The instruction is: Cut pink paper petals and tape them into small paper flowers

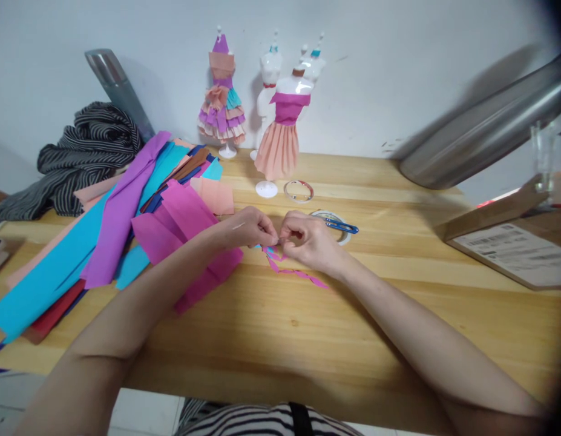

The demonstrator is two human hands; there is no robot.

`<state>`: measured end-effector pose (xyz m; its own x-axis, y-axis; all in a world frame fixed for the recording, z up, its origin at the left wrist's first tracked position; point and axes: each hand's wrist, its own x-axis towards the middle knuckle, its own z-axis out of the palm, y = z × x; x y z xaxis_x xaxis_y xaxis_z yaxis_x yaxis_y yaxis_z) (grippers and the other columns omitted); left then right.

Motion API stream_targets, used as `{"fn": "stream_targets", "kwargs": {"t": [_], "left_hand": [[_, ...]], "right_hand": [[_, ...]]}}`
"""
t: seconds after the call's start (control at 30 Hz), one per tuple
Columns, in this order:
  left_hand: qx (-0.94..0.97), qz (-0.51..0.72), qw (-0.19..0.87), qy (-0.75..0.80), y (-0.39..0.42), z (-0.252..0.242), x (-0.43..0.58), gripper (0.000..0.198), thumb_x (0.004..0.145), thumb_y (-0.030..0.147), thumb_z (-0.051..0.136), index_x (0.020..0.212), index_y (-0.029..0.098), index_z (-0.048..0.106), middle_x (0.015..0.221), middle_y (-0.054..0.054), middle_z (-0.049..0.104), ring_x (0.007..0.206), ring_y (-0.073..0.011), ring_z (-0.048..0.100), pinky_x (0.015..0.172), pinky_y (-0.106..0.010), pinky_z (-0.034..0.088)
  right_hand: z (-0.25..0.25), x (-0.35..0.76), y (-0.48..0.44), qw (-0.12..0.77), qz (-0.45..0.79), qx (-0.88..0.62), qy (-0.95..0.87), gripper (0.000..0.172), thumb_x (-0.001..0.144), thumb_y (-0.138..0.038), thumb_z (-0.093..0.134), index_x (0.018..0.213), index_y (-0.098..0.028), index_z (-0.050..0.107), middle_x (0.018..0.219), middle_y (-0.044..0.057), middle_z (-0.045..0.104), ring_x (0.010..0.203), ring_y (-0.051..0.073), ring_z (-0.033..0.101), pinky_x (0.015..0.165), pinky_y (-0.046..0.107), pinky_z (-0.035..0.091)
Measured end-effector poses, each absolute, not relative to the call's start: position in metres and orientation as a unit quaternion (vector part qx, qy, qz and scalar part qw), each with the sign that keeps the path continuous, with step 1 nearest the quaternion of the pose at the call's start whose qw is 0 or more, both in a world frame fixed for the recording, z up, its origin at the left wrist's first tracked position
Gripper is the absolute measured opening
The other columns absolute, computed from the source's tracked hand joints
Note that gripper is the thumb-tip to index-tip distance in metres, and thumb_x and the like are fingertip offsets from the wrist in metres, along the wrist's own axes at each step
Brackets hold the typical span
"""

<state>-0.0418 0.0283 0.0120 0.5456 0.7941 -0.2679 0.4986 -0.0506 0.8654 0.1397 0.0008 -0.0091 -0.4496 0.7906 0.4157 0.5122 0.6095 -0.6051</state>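
- While both forearms reach in over the wooden table [293,339], the two hands meet near its middle, fingertips almost touching.
- Left hand [250,229]: thumb and fingers pinched together on the upper end of some narrow paper strips [302,274].
- Right hand [313,241]: fingers curled, thumb and forefinger pinching at the same spot (the exact bit between the tips is too small to make out).
- The strips, pink with some turquoise, lie below the fingertips; one crinkled pink length trails across the wood, under the right hand's side.
- Just beyond the right hand: a white ring [347,238], with blue snips [346,227] lying across it.
- Farther back, a thin clear ring [313,195] beside the foot of a small dress form [278,151] in a magenta top and pleated peach skirt.
- Against the wall, another form [222,115] in ruffled tiers, and bare white forms [271,63].
- By the left forearm, a spread of coloured paper [114,212], with a striped cloth [101,136] and bottle [121,91] behind.
- Far right, a steel flask [484,127] and cardboard box [511,251].
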Motion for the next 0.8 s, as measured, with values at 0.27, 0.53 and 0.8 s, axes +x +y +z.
{"fn": "stream_targets", "kwargs": {"t": [0.27, 0.53, 0.8], "left_hand": [[0.739, 0.157, 0.48, 0.445, 0.044, 0.02, -0.063, 0.014, 0.063, 0.016, 0.061, 0.068, 0.013, 0.074, 0.044, 0.002, 0.052, 0.036, -0.0059, 0.039, 0.038, -0.019, 0.027], [0.701, 0.205, 0.462, 0.503, 0.05, 0.029, -0.071, 0.02, 0.063, 0.008, 0.054, 0.071, 0.011, 0.072, 0.046, 0.001, 0.055, 0.034, -0.0065, 0.04, 0.036, -0.019, 0.028], [0.77, 0.117, 0.416, 0.469, 0.046, 0.029, -0.072, 0.029, 0.057, 0.004, 0.049, 0.068, 0.012, 0.074, 0.046, 0.0, 0.057, 0.039, -0.0089, 0.046, 0.039, -0.018, 0.031]], "right_hand": [[-0.001, 0.148, 0.003, 0.318, 0.228, -0.326, -0.86, 0.015, 0.067, -0.005, 0.05, 0.065, -0.019, 0.053, 0.07, 0.002, 0.054, 0.068, 0.015, 0.051, 0.063, 0.027, 0.04], [-0.01, 0.139, 0.035, 0.133, 0.148, -0.223, -0.954, 0.021, 0.085, -0.01, 0.047, 0.07, -0.016, 0.06, 0.078, 0.007, 0.059, 0.074, 0.016, 0.052, 0.065, 0.027, 0.039], [-0.013, 0.139, 0.036, 0.098, 0.083, -0.219, -0.967, 0.022, 0.088, -0.011, 0.048, 0.071, -0.015, 0.061, 0.077, 0.007, 0.057, 0.074, 0.017, 0.049, 0.065, 0.027, 0.036]]}}
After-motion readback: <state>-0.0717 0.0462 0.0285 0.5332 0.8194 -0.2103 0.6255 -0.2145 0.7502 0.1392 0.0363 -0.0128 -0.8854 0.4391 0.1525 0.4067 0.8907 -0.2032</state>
